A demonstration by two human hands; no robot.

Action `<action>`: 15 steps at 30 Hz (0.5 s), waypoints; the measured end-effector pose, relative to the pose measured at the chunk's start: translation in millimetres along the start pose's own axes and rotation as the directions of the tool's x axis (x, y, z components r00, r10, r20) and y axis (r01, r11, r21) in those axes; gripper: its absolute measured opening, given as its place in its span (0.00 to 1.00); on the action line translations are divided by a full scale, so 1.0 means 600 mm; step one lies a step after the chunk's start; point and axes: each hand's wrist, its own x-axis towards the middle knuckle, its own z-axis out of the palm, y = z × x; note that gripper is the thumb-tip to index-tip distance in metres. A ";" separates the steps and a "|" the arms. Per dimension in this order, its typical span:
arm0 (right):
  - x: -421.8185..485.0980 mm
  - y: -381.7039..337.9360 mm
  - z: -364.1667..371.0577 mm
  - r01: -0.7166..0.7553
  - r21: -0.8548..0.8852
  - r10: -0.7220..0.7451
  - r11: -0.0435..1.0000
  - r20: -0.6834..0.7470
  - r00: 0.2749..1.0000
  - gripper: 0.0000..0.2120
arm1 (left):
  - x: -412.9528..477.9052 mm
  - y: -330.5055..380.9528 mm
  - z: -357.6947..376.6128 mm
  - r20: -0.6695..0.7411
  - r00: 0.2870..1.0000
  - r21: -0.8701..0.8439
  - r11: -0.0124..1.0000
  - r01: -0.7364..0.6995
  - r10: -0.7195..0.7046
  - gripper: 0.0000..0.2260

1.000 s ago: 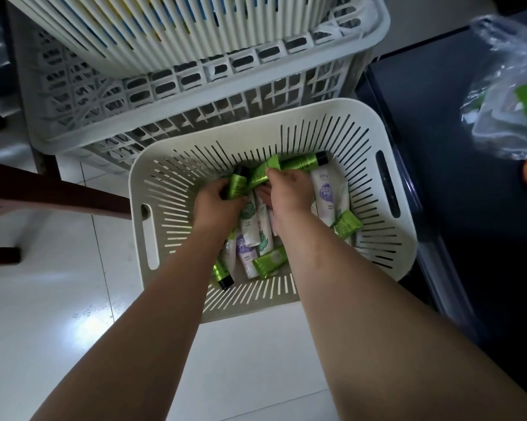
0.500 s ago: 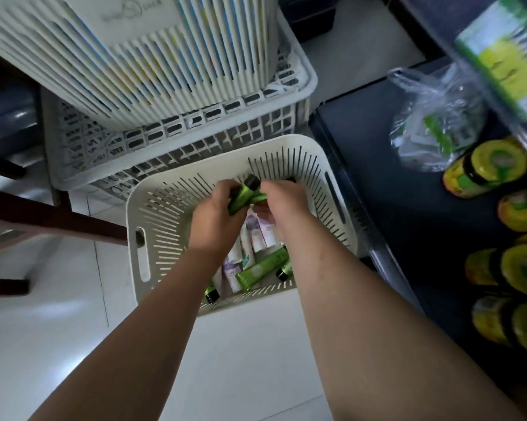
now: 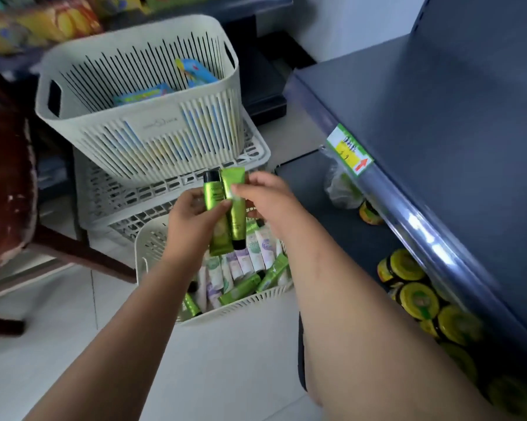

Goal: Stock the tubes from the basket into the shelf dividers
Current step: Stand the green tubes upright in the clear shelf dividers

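Observation:
A white slatted basket [image 3: 153,247] on the floor holds several green, white and purple tubes [image 3: 241,268]. Above it my left hand [image 3: 192,220] grips a green tube with a black cap on top [image 3: 214,196]. My right hand [image 3: 265,199] pinches a second green tube [image 3: 236,214], cap pointing down, right beside the first. Both tubes are lifted clear of the basket. The dark shelf [image 3: 438,117] rises to my right.
A second white basket [image 3: 134,86] with blue packets stands on stacked white crates [image 3: 171,189] behind. Yellow-lidded jars [image 3: 417,296] and a plastic bag [image 3: 341,189] fill the lower shelf. A price label [image 3: 349,150] sits on the shelf edge. A wooden chair [image 3: 10,183] stands at left.
Both hands have risen out of the basket, each with a green tube, and brought the tubes together upright. My view has swung up and right toward the shelf.

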 end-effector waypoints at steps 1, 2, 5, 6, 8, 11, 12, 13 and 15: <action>-0.014 -0.015 -0.004 0.024 -0.006 -0.024 1.000 -0.015 1.000 0.04 | -0.011 0.018 0.002 0.026 1.000 -0.002 1.000 -0.012 0.012 0.15; -0.031 -0.031 -0.009 0.045 -0.007 -0.045 0.999 -0.039 0.998 0.05 | -0.020 0.036 0.005 0.051 0.998 -0.004 1.000 -0.021 0.021 0.16; -0.077 -0.075 -0.025 0.112 -0.032 -0.115 0.993 -0.120 0.986 0.06 | -0.046 0.086 0.019 0.102 0.993 0.002 0.998 -0.060 0.060 0.17; -0.095 -0.089 -0.033 0.133 -0.042 -0.138 0.990 -0.152 0.979 0.07 | -0.054 0.103 0.024 0.117 0.990 -0.002 0.997 -0.076 0.076 0.18; -0.135 -0.116 -0.055 0.160 -0.060 -0.170 0.985 -0.218 0.961 0.07 | -0.070 0.141 0.037 0.163 0.982 -0.016 0.995 -0.099 0.100 0.18; -0.191 -0.152 -0.102 0.201 -0.106 -0.225 0.974 -0.339 0.914 0.09 | -0.095 0.197 0.064 0.250 0.960 -0.033 0.992 -0.124 0.128 0.15; -0.214 -0.164 -0.121 0.210 -0.113 -0.238 0.971 -0.384 0.892 0.09 | -0.108 0.217 0.078 0.287 0.946 -0.045 0.989 -0.143 0.149 0.15; -0.236 -0.174 -0.139 0.220 -0.113 -0.248 0.969 -0.425 0.871 0.09 | -0.120 0.235 0.092 0.313 0.934 -0.061 0.985 -0.164 0.175 0.14; -0.285 -0.194 -0.176 0.240 -0.106 -0.260 0.965 -0.500 0.826 0.08 | -0.144 0.270 0.123 0.348 0.907 -0.106 0.971 -0.213 0.237 0.14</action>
